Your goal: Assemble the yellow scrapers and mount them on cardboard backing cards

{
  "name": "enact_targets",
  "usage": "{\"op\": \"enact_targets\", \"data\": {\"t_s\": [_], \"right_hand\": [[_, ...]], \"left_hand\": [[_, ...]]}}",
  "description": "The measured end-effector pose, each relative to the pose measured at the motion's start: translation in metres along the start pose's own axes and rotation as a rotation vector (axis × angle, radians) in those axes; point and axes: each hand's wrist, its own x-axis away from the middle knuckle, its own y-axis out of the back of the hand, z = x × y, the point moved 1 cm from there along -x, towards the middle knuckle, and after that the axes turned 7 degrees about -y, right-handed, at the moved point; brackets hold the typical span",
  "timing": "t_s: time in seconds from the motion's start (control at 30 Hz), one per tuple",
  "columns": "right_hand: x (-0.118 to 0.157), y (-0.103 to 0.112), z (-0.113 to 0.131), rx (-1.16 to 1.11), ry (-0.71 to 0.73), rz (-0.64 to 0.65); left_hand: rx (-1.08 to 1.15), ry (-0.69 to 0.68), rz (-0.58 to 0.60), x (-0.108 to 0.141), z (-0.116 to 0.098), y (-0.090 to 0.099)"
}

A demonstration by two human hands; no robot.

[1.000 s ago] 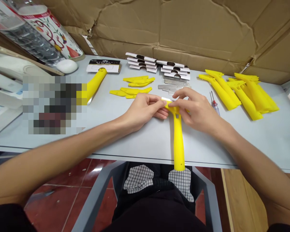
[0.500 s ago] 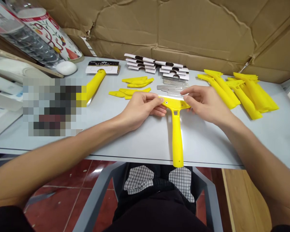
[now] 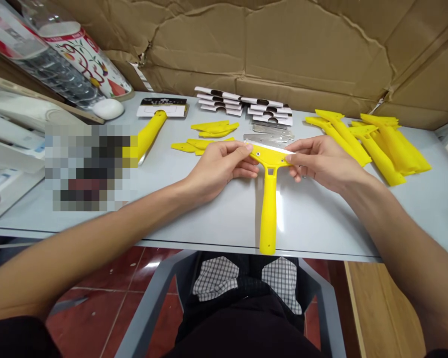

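Two hands on one yellow scraper (image 3: 269, 204), centre of frame: left hand (image 3: 222, 164) closed thumb-over-fingers on the head's left end, right hand (image 3: 319, 161) pinching the right end, both nearly no gap. Pale metal-looking strip (image 3: 271, 146) runs along the top edge; fingertips sit close, so a slip could nick one, and uneven pressure could leave the strip crooked. Loose blades (image 3: 271, 132) lie just above, where a stray knuckle might scatter them. Farther out: yellow strips (image 3: 214, 130) upper centre-left, folded cards (image 3: 271, 110) upper centre, piled yellow scrapers (image 3: 390, 149) right.
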Motion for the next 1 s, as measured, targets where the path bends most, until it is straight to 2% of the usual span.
{"op": "enact_targets", "data": {"t_s": [0.23, 0.37, 0.6, 0.83, 1.0], "right_hand": [[-0.001, -0.004, -0.001, -0.097, 0.053, -0.091], [0.003, -0.007, 0.0, -0.126, 0.067, -0.085], [0.005, -0.002, 0.0, -0.1, 0.072, -0.063], [0.006, -0.002, -0.002, -0.084, 0.091, -0.061], [0.003, 0.0, -0.005, -0.073, 0.124, -0.096]], "left_hand": [[0.014, 0.007, -0.004, 0.013, 0.001, -0.008], [-0.031, -0.047, 0.027, 0.019, 0.001, -0.01], [-0.185, -0.219, 0.017, 0.016, 0.003, -0.01], [-0.243, -0.248, 0.001, 0.017, 0.001, -0.013], [-0.38, -0.274, 0.048, 0.017, 0.003, -0.017]]}}
